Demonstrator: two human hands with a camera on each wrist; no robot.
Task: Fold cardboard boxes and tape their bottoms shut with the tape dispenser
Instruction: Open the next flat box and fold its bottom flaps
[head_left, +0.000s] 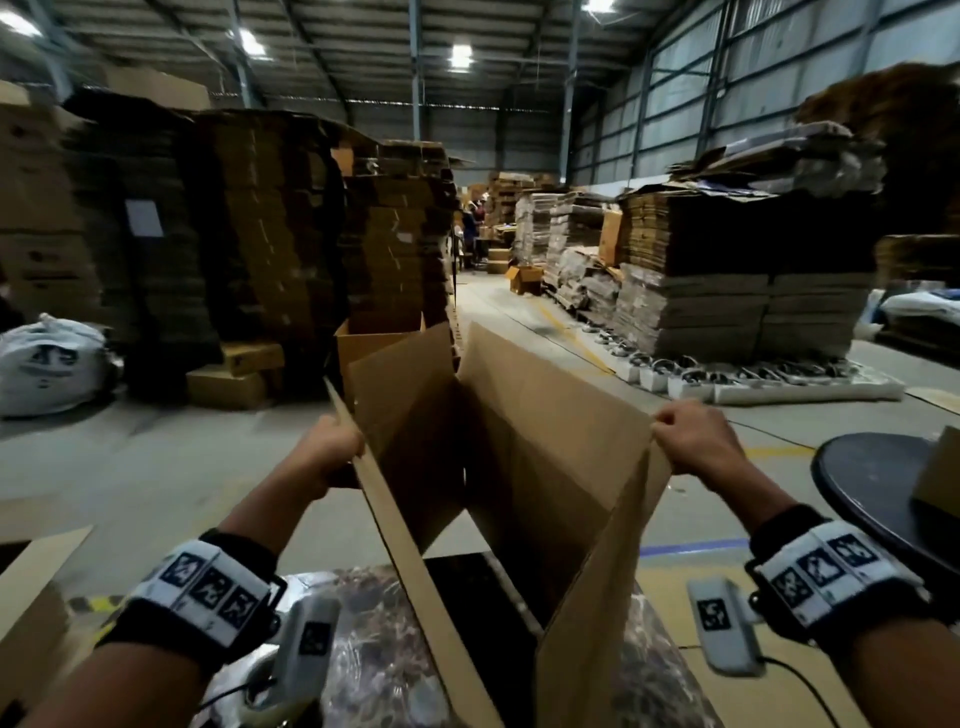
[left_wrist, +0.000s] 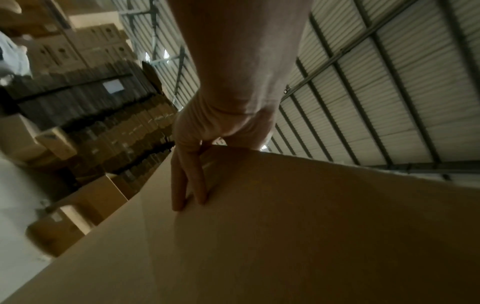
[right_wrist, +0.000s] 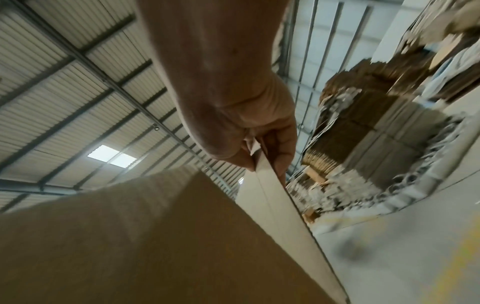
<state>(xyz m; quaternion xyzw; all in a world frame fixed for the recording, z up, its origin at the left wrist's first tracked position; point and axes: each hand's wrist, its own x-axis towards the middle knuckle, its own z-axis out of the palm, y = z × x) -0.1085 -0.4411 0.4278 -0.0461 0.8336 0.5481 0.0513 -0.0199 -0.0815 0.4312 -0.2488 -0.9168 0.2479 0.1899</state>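
Note:
A brown cardboard box (head_left: 524, 467) hangs in front of me, partly spread open with its flaps loose. My left hand (head_left: 332, 452) grips its left top edge; in the left wrist view its fingers (left_wrist: 187, 185) lie flat on the outer panel (left_wrist: 285, 236). My right hand (head_left: 691, 436) pinches the right top corner; the right wrist view shows thumb and fingers (right_wrist: 262, 152) clamped on the folded edge of the box (right_wrist: 275, 205). No tape dispenser is in view.
Tall stacks of flat cardboard (head_left: 260, 244) stand at the left and more stacks (head_left: 727, 270) at the right, with an aisle between. A round dark table (head_left: 878, 488) is at my right. A white sack (head_left: 49, 364) lies far left. A plastic-wrapped bundle (head_left: 379, 649) sits below the box.

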